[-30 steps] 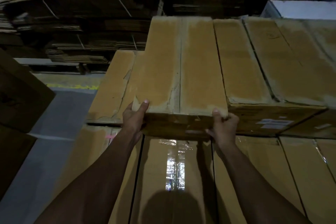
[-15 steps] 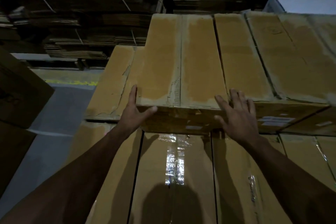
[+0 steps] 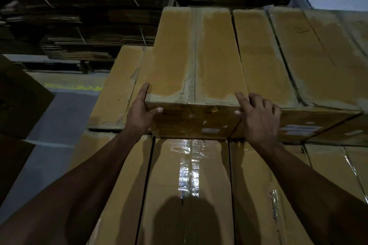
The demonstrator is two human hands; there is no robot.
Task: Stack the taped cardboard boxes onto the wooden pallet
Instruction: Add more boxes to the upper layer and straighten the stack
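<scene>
Cardboard fills the view around both hands. The left hand (image 3: 142, 113) lies on the near left corner of the top box (image 3: 194, 61), fingers straight along its left edge and thumb pressed flat on the front face; nothing is pinched. The right hand (image 3: 258, 117) rests spread over the near right corner, fingers laid flat across the seam where this box meets its neighbour (image 3: 264, 61). The box sits on the upper layer, touching that neighbour on the right and seemingly flush with it at the front. Below the wrists lies the lower layer (image 3: 189, 185), its tape shining. Left of the left hand, a lower box (image 3: 117, 87) leaves a gap in the upper layer. The pallet is hidden under the stack. Judging from this, the box looks placed or nearly so, with perhaps a last squaring push left; at least one upper-layer slot at the left appears unfilled. Flattened cartons (image 3: 79, 26) are stacked beyond.
</scene>
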